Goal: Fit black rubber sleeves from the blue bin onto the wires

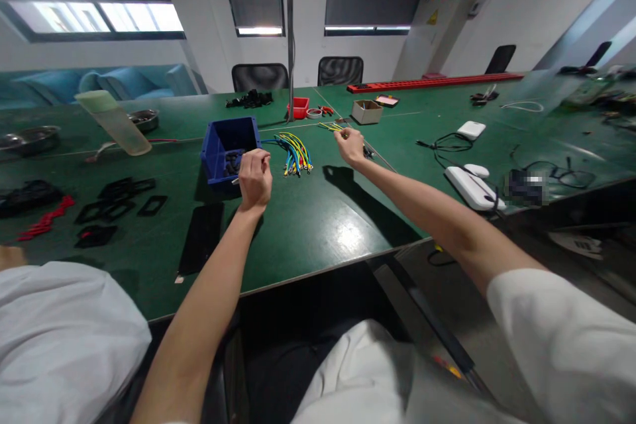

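My left hand (256, 179) is closed, fingers curled, in front of the right side of a blue plastic bin (211, 162). A small whitish tip shows at its left edge; what it holds is mostly hidden. Dark small parts (232, 162) lie inside the bin. My right hand (350, 146) is raised over the table with thumb and fingers pinched together. Yellow wires (330, 126) show just behind its fingertips; I cannot tell whether it grips one. Between the hands, a fanned bundle of blue and yellow wires (298, 154) with ring terminals lies on the table.
On the green table (308, 225) are a black flat device (201, 238), black frames (106, 209), a tilted bottle (114, 122), a red bin (299, 106), a small box (366, 112) and a white device with cables (472, 187). Another person's white sleeve (64, 338) is at left.
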A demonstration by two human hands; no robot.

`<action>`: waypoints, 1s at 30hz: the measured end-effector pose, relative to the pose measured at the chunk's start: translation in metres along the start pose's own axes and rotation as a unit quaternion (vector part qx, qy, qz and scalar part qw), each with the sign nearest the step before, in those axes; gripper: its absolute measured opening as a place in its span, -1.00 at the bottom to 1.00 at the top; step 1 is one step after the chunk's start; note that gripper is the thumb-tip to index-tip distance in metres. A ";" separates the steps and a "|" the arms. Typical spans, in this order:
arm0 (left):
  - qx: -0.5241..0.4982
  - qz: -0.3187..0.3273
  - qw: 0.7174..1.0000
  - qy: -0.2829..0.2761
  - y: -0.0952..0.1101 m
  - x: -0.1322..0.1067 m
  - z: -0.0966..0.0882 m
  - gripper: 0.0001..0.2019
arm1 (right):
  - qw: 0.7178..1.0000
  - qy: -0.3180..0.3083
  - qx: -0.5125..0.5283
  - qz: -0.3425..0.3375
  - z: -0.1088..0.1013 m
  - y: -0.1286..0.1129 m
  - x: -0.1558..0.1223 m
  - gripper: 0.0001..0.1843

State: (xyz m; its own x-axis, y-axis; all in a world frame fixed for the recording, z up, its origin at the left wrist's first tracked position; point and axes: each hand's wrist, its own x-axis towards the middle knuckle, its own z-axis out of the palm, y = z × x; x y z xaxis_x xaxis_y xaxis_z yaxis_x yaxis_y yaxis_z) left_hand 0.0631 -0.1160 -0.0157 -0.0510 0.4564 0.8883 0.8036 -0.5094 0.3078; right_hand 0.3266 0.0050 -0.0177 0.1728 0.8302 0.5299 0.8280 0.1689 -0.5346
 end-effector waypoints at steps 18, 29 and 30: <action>-0.090 -0.010 0.927 -0.364 0.034 -0.023 0.028 -0.77 | 0.951 -0.237 -0.157 -0.120 0.036 -0.052 -0.050 -0.40; -0.097 -0.006 0.914 -0.394 0.033 -0.033 0.035 -0.69 | 0.978 -0.202 -0.012 -0.039 0.046 -0.040 -0.041 -0.59; -0.089 0.005 0.915 -0.393 0.035 -0.035 0.035 -0.65 | 0.980 -0.195 0.004 -0.031 0.046 -0.039 -0.041 -0.59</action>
State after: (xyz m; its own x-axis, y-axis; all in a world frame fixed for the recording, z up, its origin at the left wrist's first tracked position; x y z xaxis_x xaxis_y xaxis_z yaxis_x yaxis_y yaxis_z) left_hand 0.1130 -0.1242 -0.0475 0.4546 0.7987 0.3942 0.6889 -0.5958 0.4129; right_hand 0.2623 -0.0109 -0.0489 -0.0950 0.9581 0.2703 0.8265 0.2273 -0.5151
